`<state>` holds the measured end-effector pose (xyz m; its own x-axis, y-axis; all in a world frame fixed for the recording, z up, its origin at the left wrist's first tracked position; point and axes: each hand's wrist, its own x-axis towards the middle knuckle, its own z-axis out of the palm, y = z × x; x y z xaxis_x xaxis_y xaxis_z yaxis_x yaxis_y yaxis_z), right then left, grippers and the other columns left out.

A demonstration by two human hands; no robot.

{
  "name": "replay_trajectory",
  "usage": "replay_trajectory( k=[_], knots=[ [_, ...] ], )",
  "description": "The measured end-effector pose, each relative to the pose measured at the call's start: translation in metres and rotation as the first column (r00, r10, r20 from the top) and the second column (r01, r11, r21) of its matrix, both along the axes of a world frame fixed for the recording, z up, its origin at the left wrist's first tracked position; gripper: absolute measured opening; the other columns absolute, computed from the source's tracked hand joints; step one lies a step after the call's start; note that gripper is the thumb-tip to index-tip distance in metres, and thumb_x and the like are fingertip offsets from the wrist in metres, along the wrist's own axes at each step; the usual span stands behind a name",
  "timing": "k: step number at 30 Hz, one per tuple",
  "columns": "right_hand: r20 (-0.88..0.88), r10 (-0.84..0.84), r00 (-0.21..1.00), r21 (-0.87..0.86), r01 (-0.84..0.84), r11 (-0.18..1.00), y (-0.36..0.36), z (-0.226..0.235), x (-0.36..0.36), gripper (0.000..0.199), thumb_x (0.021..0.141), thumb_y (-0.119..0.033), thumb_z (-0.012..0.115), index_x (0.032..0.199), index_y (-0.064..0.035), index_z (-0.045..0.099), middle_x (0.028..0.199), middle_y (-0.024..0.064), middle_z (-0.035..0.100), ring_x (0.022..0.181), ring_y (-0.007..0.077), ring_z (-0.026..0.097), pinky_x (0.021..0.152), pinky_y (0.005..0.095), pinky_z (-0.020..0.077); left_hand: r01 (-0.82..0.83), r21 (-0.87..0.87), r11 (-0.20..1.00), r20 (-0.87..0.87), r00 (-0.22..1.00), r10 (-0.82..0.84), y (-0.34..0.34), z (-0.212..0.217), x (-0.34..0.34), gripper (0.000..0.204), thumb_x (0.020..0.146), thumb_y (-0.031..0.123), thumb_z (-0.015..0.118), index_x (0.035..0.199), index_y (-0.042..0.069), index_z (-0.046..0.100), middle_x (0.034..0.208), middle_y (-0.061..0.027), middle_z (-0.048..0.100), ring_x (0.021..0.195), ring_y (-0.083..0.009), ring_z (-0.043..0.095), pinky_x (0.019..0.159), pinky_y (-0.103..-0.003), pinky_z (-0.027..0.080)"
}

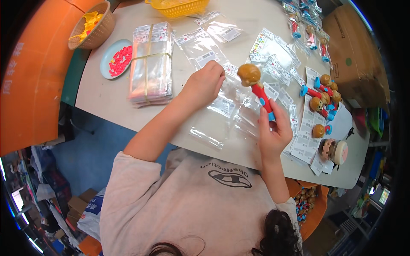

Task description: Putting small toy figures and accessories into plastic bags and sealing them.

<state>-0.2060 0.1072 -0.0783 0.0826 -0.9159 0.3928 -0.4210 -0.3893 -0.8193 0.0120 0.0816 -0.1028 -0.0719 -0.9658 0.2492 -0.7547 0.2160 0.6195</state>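
In my right hand (275, 134) is a small toy figure (260, 91) with a brown round head, a red body and a blue end. My fingers wrap its blue end, and the head points up and away from me. My left hand (206, 83) is closed, with its fingertips at the top of a clear plastic bag (223, 106) that lies on the table. The fingertips are partly hidden behind the hand. More clear bags with printed tops lie around and beyond both hands.
A banded stack of bags (151, 68) stands left, beside a plate of pink pieces (104, 64) and a basket (109, 25). Several toy figures (318, 103) and a jar (340, 152) sit right, near a cardboard box (352, 51). A yellow basket (177, 9) is at the back.
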Motion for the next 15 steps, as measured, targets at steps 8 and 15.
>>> replay_trajectory(
  k=[8,15],
  knots=[
    [0.068,0.074,0.995,0.078,-0.079,0.994,-0.004,-0.005,0.019,0.029,0.082,0.001,0.069,0.11,0.0007,0.066,0.099,0.0088,0.064,0.078,0.01,0.061,0.058,0.02,0.0512,-0.077,-0.009,0.997,-0.06,0.995,0.077,0.001,-0.004,-0.005,0.009,0.087,0.009,0.058,0.091,0.002,0.055,0.093,-0.015,0.055,0.082,-0.034,0.059,0.072,-0.041,0.049],
    [-0.241,0.161,0.957,-0.102,-0.19,0.976,-0.004,-0.025,0.005,0.027,0.08,0.002,0.068,0.107,-0.0026,0.068,0.098,0.0099,0.065,0.079,0.0155,0.063,0.061,0.0237,0.052,-0.12,0.044,0.992,-0.239,0.963,0.128,-0.003,0.003,0.002,0.008,0.088,0.005,0.057,0.09,-0.002,0.055,0.086,-0.0172,0.056,0.08,-0.0317,0.058,0.073,-0.036,0.047]
  ],
)
